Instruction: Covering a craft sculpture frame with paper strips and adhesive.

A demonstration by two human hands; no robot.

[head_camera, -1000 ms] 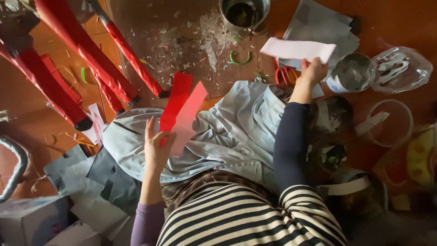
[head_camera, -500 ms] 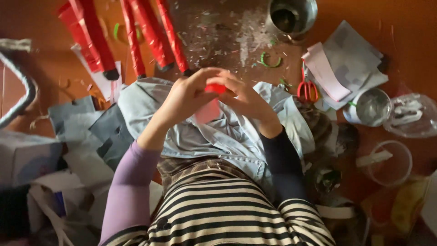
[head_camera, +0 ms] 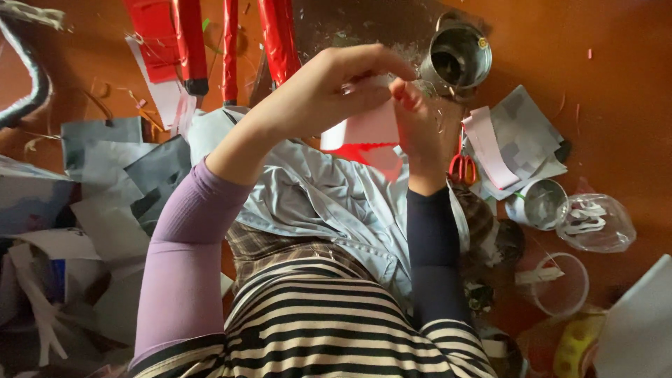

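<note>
Paper piece (head_camera: 367, 136): white face up, red underside w/ zigzag lower edge, held mid-air above pale blue cloth (head_camera: 329, 203).

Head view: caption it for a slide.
Left hand and right hand pinch a red-and-white paper piece above a littered orange floor.

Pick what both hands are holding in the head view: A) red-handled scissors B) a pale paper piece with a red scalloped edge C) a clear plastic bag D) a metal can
B: the left hand and right hand pinch the paper piece between them, while the scissors, metal can and plastic bag lie untouched on the floor.
</note>
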